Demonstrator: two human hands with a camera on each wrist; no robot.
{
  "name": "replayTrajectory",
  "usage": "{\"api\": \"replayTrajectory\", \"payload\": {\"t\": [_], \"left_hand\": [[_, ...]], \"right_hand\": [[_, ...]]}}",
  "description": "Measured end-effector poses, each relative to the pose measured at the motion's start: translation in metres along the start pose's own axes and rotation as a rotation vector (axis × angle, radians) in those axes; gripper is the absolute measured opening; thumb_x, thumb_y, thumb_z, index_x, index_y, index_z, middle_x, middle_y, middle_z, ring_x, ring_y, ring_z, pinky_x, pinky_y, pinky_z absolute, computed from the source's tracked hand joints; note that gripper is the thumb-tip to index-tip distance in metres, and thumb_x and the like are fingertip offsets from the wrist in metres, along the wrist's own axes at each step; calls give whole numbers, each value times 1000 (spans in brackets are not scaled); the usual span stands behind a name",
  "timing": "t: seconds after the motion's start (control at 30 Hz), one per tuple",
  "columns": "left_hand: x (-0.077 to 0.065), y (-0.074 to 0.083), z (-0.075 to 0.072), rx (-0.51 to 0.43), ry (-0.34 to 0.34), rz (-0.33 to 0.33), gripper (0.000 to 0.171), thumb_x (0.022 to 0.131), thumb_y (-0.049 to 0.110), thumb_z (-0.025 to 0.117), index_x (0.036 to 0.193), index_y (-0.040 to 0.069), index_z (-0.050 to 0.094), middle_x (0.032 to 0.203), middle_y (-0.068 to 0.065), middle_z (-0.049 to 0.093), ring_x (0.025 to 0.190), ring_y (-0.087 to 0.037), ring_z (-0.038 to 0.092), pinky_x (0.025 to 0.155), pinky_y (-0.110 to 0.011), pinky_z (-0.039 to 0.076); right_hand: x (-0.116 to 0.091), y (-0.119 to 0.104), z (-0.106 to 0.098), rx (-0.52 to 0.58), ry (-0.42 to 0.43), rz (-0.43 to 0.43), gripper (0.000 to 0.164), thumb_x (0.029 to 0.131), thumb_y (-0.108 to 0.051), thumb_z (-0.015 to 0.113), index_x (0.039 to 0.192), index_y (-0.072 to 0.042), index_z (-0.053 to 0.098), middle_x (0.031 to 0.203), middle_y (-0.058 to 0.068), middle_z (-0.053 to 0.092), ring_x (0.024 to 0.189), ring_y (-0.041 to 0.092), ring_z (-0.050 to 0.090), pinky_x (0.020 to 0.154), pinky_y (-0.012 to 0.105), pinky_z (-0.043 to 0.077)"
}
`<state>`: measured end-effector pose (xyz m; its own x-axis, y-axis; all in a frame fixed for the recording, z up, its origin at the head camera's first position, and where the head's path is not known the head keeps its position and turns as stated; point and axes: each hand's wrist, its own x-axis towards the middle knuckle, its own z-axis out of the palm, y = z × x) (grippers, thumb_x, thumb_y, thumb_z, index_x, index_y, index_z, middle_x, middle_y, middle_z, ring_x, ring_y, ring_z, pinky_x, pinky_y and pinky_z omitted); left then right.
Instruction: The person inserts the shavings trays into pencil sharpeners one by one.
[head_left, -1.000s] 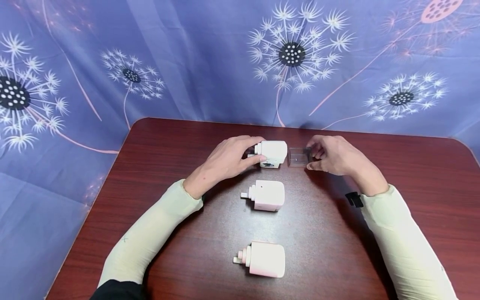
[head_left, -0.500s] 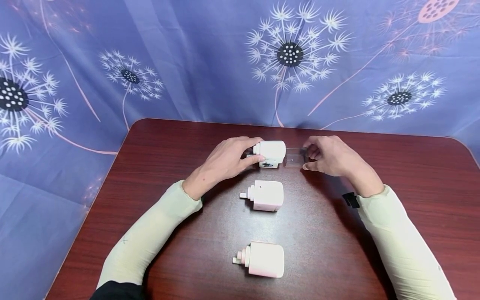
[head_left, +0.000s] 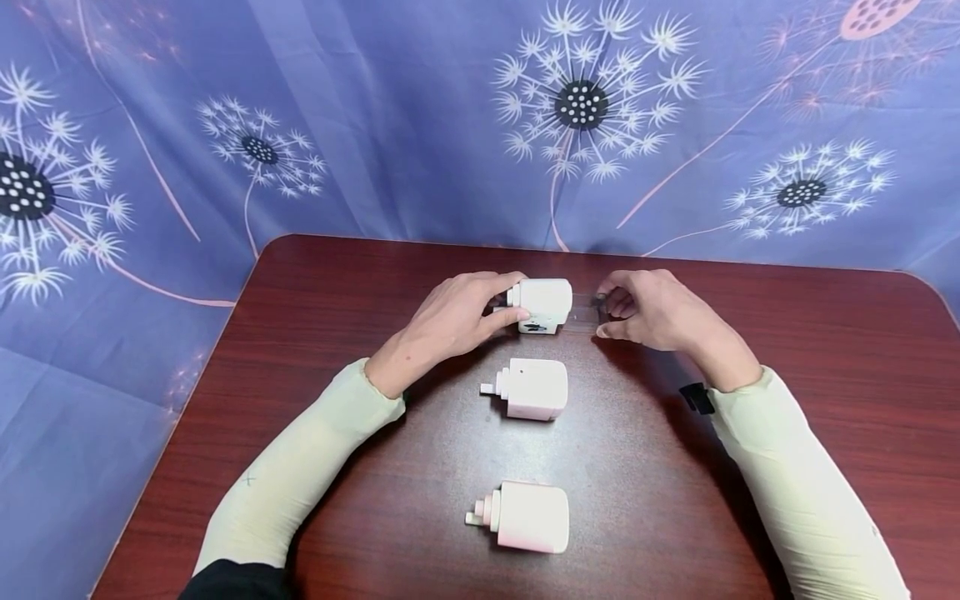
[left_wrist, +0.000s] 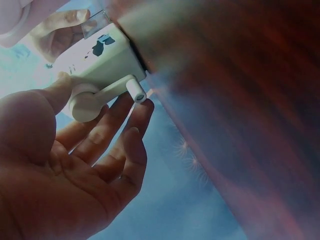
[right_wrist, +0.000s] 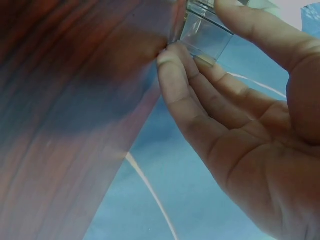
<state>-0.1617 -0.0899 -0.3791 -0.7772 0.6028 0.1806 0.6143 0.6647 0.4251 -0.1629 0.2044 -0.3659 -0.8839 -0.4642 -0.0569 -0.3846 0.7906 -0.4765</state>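
Observation:
Near the table's back edge, my left hand (head_left: 453, 317) holds a white hand-crank pencil sharpener (head_left: 546, 293) between thumb and fingers. In the left wrist view, its crank handle (left_wrist: 114, 90) faces the palm and a dark printed pattern marks its side. My right hand (head_left: 652, 310) pinches a clear plastic shavings drawer (head_left: 583, 318) at its outer end. The drawer lines up with the sharpener's right end and appears partly inside it. In the right wrist view, thumb and fingers sit on either side of the clear drawer (right_wrist: 207, 39).
Two more pale pink-white crank sharpeners lie in a column nearer the person, one in the middle (head_left: 536, 388) and one at the front (head_left: 532, 517). The dark red wooden table (head_left: 360, 525) meets a blue dandelion-print cloth (head_left: 420, 125) behind it.
My right hand has moved left with the clear drawer, and less of the drawer shows beside the sharpener. The left hand keeps its hold in the same place.

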Motion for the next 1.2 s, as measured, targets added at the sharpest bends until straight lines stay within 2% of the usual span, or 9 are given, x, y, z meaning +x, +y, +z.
{"api": "replayTrajectory", "payload": {"t": [0.33, 0.77, 1.0, 1.2], "left_hand": [[2, -1, -1, -1, -8, -12, 56, 95, 46, 57, 142, 16, 53, 130, 1, 60, 111, -12, 58, 85, -33, 49], [1, 0, -2, -3, -8, -12, 56, 95, 47, 57, 141, 16, 54, 130, 3, 60, 106, -11, 60, 81, -33, 50], [0, 0, -2, 10, -13, -15, 56, 96, 48, 56, 142, 16, 53, 131, 3, 60, 109, -11, 59, 84, -33, 50], [0, 1, -1, 9, -17, -18, 57, 96, 47, 57, 143, 16, 52, 130, 2, 61, 101, -12, 60, 79, -33, 50]], "right_hand": [[2, -2, 1, 25, 7, -42, 41, 71, -16, 85, 104, -3, 65, 87, 5, 67, 82, 19, 64, 77, 38, 53], [3, -2, 4, 45, 6, -49, 40, 71, -16, 85, 104, -4, 65, 87, 5, 68, 81, 19, 64, 76, 37, 53], [4, -3, 6, 35, 10, -55, 40, 72, -16, 84, 104, -4, 65, 86, 4, 67, 81, 19, 64, 76, 37, 53], [5, -5, 7, 37, 12, -64, 42, 71, -16, 85, 106, -4, 64, 85, 4, 67, 78, 15, 63, 75, 36, 53]]}}
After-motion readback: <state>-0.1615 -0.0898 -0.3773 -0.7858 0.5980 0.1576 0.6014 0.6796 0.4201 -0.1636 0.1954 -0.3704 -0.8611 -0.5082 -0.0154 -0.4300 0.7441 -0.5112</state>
